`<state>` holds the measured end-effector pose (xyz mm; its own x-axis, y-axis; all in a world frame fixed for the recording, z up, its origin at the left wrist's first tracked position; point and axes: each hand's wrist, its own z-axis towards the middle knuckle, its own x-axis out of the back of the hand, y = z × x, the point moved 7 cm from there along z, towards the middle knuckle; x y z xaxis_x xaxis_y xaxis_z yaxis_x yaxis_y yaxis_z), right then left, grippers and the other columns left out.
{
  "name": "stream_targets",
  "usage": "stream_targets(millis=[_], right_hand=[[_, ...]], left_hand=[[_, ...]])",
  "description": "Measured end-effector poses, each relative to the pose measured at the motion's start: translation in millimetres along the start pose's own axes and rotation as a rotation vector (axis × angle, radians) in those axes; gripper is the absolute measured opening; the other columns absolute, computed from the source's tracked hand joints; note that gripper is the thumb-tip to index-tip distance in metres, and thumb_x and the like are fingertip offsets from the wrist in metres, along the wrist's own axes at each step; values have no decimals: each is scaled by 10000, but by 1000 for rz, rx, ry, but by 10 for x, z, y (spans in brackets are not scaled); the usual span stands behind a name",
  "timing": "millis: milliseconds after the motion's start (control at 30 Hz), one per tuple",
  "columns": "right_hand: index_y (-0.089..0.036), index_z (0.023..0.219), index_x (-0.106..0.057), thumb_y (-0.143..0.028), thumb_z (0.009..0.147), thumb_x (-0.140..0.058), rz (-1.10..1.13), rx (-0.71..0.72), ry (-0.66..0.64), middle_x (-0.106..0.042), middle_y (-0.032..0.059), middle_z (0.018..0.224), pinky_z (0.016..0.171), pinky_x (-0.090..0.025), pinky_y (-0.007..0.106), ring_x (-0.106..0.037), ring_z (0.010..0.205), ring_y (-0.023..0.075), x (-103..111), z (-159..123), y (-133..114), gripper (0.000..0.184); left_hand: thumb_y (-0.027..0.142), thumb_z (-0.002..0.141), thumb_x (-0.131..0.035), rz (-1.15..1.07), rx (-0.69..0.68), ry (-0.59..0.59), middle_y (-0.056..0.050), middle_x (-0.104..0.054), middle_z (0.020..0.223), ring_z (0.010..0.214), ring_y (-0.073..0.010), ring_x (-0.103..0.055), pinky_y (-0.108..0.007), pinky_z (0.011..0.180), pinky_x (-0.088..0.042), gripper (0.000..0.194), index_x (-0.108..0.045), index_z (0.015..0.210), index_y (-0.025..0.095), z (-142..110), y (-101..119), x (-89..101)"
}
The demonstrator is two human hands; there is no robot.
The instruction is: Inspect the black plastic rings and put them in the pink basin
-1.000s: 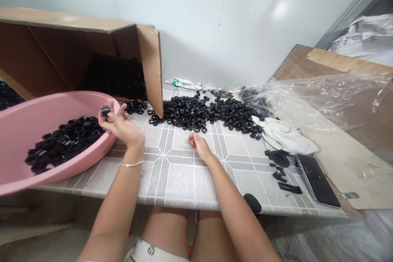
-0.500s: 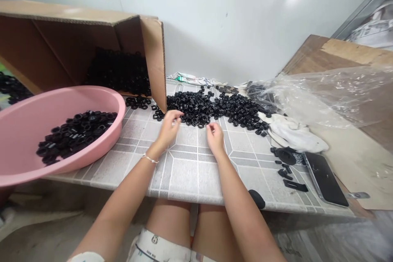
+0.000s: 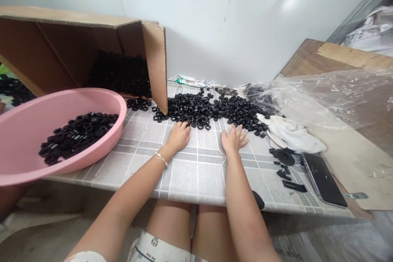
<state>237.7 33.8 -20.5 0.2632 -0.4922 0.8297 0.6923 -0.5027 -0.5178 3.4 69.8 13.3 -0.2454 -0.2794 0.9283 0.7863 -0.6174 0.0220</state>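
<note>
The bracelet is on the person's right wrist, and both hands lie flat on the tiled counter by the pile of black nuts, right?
No: the bracelet is on the left wrist, as the head view shows. The left hand and right hand lie flat on the tiled counter by the pile of black nuts.

Single head-worn camera, facing forward and down, close above left hand (image 3: 179, 137) and right hand (image 3: 235, 139), tiled table (image 3: 196, 176) across mid-frame, wall (image 3: 230, 20) beyond, thighs (image 3: 168, 225) at lower edge
</note>
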Motion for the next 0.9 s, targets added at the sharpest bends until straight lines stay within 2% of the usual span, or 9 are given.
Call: stream_targets(millis=[133,267,367,467,633,733,800,900], right_hand=[[-184,1435,-363,-380,854,-404,-57,3,-59,-200,141,1575,1093,-101,643,-80,1448,370,-7,-15,14,615],[-162,1407,-414,-388,840,-446,-105,19,-80,-244,195,1545,1069,-126,667,-116,1434,407,-8,44,-82,612],[-168,1378,-455,-335,824,-495,-130,120,-70,-280,211,1521,1051,-167,661,-167,1415,411,-67,144,-297,580],[-155,1365,-467,-240,836,-476,-176,263,-103,-329,221,1491,1050,-214,608,-248,1385,376,-201,177,-534,536],[-82,1326,-476,-137,895,-334,-252,408,-82,-545,252,1262,1004,-293,521,-404,1255,325,-295,66,-726,456],[-113,1321,-483,-116,920,-290,-272,494,-37,-496,225,1351,1042,-251,489,-372,1302,300,-270,13,-790,445],[-133,1353,-455,-99,925,-271,-281,544,-51,-453,199,1417,1064,-218,482,-346,1334,291,-273,2,-826,467],[-129,1332,-467,-54,912,-231,-287,586,-87,-484,186,1400,1061,-211,486,-365,1318,289,-281,-6,-873,487]], left_hand=[[175,918,-396,26,-28,-9,-140,-562,1049,995,-277,-471,-430,829,-389,252,-643,962,151,-8,52,23],[89,901,-356,46,-28,-10,-141,-559,1021,962,-280,-472,-427,792,-377,287,-630,949,159,-20,57,34],[70,896,-355,-18,-22,12,-131,-564,1024,965,-280,-475,-423,791,-369,302,-611,1014,179,-41,47,68],[77,900,-359,-53,-13,28,-124,-570,1017,969,-278,-479,-415,791,-364,305,-605,1041,192,-67,28,87],[85,909,-352,-20,-21,37,-118,-578,1013,957,-274,-482,-407,778,-363,317,-606,1065,194,-95,22,65],[90,916,-348,-4,-37,44,-113,-582,1029,960,-272,-482,-403,772,-364,328,-596,1104,190,-98,54,70],[93,918,-346,4,-42,47,-109,-585,1039,965,-270,-482,-399,773,-367,333,-592,1120,192,-98,83,84],[108,921,-354,-31,-54,52,-112,-589,1041,976,-272,-482,-407,791,-375,326,-599,1119,195,-97,123,105]])
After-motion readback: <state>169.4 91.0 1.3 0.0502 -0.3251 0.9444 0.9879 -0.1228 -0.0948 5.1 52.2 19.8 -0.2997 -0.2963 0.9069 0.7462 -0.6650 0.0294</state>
